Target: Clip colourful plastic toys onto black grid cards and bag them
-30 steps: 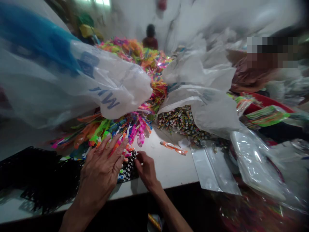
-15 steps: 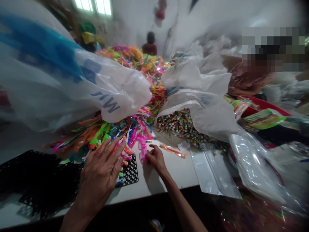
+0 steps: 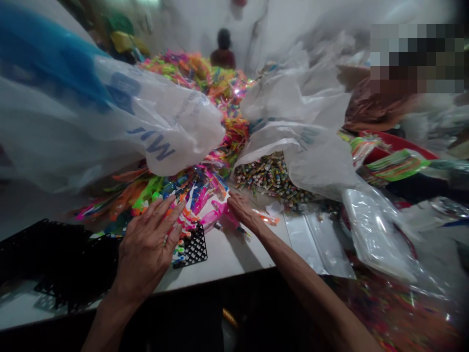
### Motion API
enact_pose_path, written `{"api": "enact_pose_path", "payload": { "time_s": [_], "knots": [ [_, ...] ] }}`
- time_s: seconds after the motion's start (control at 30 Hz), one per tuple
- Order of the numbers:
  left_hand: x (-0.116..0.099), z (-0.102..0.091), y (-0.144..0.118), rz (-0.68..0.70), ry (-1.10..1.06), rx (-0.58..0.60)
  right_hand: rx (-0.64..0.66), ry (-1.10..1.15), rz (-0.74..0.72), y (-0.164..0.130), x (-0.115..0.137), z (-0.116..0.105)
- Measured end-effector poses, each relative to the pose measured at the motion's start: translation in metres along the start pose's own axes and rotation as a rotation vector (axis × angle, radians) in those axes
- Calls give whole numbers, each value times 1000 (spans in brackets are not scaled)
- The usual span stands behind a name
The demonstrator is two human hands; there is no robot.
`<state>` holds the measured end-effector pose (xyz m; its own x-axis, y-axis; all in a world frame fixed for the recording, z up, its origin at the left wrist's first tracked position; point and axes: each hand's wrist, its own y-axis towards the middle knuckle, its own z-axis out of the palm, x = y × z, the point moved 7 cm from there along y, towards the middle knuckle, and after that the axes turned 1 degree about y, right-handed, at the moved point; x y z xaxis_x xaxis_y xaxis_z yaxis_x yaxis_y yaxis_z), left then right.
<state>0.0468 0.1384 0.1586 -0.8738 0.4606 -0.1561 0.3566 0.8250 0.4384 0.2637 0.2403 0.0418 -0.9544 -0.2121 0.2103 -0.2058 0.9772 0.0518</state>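
Pink toy (image 3: 218,209) lies just L of R hand (image 3: 240,208), the nearer one, long axis approx. crosswise; R grip hidden, can't tell. L hand (image 3: 146,239), fingers slightly spread, by black grid (image 3: 199,247).

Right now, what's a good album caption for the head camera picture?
Left hand beside a black grid, right hand by bright pink pieces, with a big colourful heap beyond them.

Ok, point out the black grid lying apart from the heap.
The grid just right of the left hand; the other grids lie heaped left of it.
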Motion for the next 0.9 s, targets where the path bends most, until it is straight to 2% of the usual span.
{"api": "enact_pose_path", "payload": {
  "time_s": [0.1, 0.2, 0.27, 0.33, 0.43, 0.53, 0.63, 0.73, 0.9],
  "knots": [
    [0, 0, 0, -5, 0, 1, -45, 25, 46, -17, -12, -12],
    [0, 0, 0, -3, 2, -10, -140, 250, 39, -50, -3, -14],
    [0, 0, 0, 0, -3, -5, -176, 523, 44, -70, 13, 0],
    [0, 1, 0, 2, -5, 9, -165, 783, 115, -81, 32, 22],
    [0, 0, 0, 0, 3, 17, -141, 958, 206, -77, 62, 49],
    [0, 1, 0, -5, 10, 48, -196, 902, 169, -62, 81, 48],
    [-1, 0, 0, -1, -2, 28, -214, 751, 119, -58, 90, 40],
    [-2, -2, -1, 3, -21, -11, -145, 552, 88, -62, 101, 40],
    [-2, 3, 0, 23, -6, 32, -41, 338, 48, -56, 135, 45]
  ]
}}
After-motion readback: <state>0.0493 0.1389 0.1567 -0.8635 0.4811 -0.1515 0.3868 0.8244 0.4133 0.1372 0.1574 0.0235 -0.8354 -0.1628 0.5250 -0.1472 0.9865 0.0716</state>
